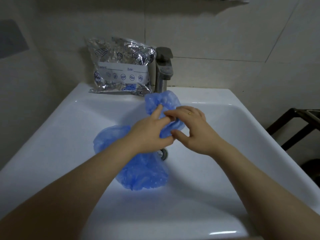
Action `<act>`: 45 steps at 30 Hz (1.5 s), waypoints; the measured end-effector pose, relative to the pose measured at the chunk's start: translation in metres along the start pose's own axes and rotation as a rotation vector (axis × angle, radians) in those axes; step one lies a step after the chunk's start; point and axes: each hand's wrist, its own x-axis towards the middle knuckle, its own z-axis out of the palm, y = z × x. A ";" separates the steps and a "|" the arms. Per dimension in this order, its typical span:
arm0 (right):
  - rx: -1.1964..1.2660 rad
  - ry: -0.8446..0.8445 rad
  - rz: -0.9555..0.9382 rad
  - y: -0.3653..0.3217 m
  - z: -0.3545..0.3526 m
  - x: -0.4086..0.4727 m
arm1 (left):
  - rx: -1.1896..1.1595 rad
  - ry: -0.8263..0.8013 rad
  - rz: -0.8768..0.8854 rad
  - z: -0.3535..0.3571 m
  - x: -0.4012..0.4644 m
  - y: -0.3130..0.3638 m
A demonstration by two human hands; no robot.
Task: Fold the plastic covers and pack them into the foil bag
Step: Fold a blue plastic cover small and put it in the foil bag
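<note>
A crumpled blue plastic cover [162, 101] is held up over the middle of the white sink [52, 129]. My left hand [150, 130] and my right hand [192, 129] both pinch it between thumb and fingers, close together. More blue plastic covers [143, 172] lie heaped in the basin under my left forearm, partly hidden by it. The silver foil bag [121, 66], printed with blue food icons and a white label, stands upright on the sink's back ledge against the wall, apart from both hands.
A metal tap [163, 68] stands right of the foil bag, just behind the held cover. The drain [163, 153] shows beside the heap. A dark metal rack [294, 125] stands to the right of the sink. Tiled wall lies behind.
</note>
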 end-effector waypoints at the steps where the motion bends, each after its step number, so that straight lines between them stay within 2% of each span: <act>1: -0.053 0.006 0.006 -0.001 0.000 -0.001 | -0.071 -0.020 0.015 0.000 0.000 0.000; 4: -0.158 -0.024 0.012 -0.006 0.004 0.001 | -0.276 -0.012 0.056 0.003 0.002 0.004; 6: -0.219 -0.062 0.044 -0.010 0.009 0.002 | -0.390 -0.019 0.001 0.007 0.003 0.008; 10: -0.247 -0.001 0.055 -0.015 0.015 0.002 | -0.668 0.024 -0.133 0.009 0.003 0.011; 14: -0.342 -0.056 -0.132 -0.015 0.018 0.002 | -0.882 0.079 -0.200 0.001 0.003 0.010; 18: -0.435 -0.040 -0.172 -0.023 0.017 0.005 | -0.858 0.081 -0.175 -0.004 -0.001 0.012; 21: -0.522 -0.211 -0.115 -0.029 0.012 0.008 | -0.882 0.039 -0.202 -0.003 -0.001 0.013; 23: -0.473 -0.310 -0.045 -0.026 0.013 0.006 | -0.772 0.041 -0.244 0.001 0.001 0.016; 24: -0.480 -0.324 -0.013 -0.026 0.012 0.006 | -0.730 0.093 -0.260 0.002 0.001 0.018; 27: -0.530 -0.252 0.020 -0.017 0.011 0.006 | -0.537 0.384 -0.230 0.001 0.002 0.016; 29: -0.567 -0.236 -0.030 -0.009 0.011 0.006 | -0.387 0.472 -0.185 -0.003 0.002 0.008; 31: -0.505 -0.211 -0.099 -0.007 0.007 0.008 | -0.259 0.441 -0.153 -0.005 0.002 0.002; 33: -0.482 -0.191 -0.178 -0.007 0.005 0.007 | -0.185 0.303 -0.169 -0.004 0.004 -0.004; 35: -0.440 -0.218 -0.183 -0.005 0.007 0.006 | -0.249 0.143 -0.227 -0.004 0.005 -0.007; 37: -0.418 -0.122 -0.189 -0.006 0.002 0.007 | -0.263 0.026 -0.302 -0.002 0.005 -0.012; 40: -0.329 0.041 -0.167 -0.007 -0.015 0.008 | -0.085 0.128 -0.296 -0.004 0.006 -0.018; 43: -0.271 -0.047 -0.108 0.006 -0.031 0.005 | -0.291 0.244 -0.334 -0.009 0.009 -0.029; 45: -0.281 -0.126 0.020 0.017 -0.036 0.004 | -0.500 0.301 -0.371 -0.015 0.009 -0.034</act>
